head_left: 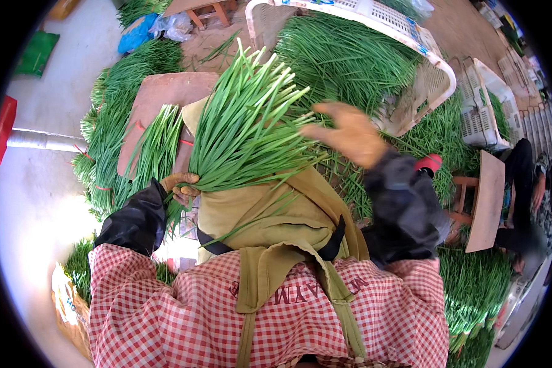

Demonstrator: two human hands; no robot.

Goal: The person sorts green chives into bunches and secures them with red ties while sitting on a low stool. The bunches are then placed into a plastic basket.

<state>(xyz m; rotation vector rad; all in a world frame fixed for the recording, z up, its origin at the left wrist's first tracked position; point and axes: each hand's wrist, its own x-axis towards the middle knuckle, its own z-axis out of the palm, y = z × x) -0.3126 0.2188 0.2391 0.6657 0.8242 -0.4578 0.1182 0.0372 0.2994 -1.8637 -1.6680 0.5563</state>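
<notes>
A thick bunch of garlic chives (245,132) lies across my lap on the olive apron (257,214), pale stem ends pointing up and away. My left hand (181,187), in a brown glove, is closed round its leafy lower end. At the right of the bunch my right hand (346,132), gloved and slightly blurred, has its thumb and fingers apart with nothing held. A smaller bundle of chives (156,144) rests on a brown board (165,92) just beyond my left hand. A red tie (186,142) shows beside that bundle.
A white plastic crate (444,67) lies tipped ahead, with a heap of chives (346,55) at its mouth. Tied bundles (104,141) are piled at left. Loose chives cover the floor at right, near a wooden stool (484,202) and another person's hand (538,191).
</notes>
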